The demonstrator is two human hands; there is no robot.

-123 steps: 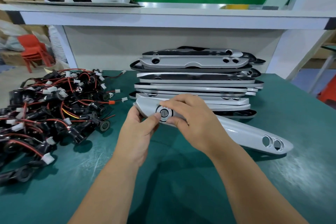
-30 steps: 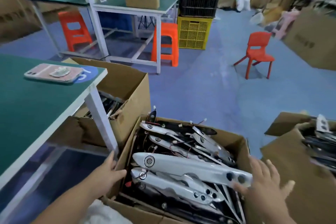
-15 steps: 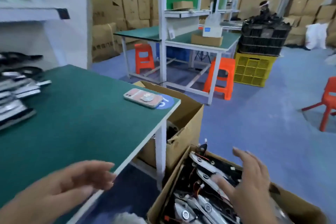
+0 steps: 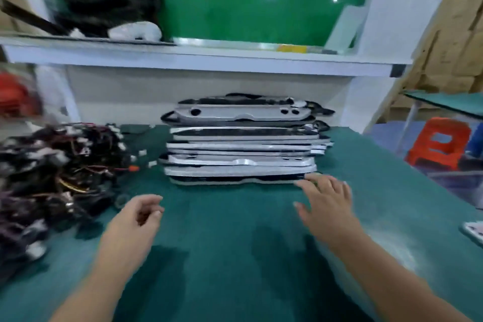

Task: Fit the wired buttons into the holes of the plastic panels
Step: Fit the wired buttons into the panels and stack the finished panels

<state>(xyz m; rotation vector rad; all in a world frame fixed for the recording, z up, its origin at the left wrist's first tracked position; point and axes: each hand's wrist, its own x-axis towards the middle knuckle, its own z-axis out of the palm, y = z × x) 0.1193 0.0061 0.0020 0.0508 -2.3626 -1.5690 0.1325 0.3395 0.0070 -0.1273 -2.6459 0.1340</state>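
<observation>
Panels (image 4: 243, 148) stacked on green table (image 4: 230, 238) under shelf (image 4: 209, 60); left hand (image 4: 136, 222) loosely curled, right hand (image 4: 326, 206) spread, both empty.

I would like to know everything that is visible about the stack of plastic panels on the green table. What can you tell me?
The stack of plastic panels is a tidy pile of long, narrow, silver-grey pieces with black edges, lying flat across the green table near its back. One upper panel shows one round hole at its left end and two at its right. The right hand, spread flat, is at the stack's bottom right corner; blur hides whether it touches.
</observation>
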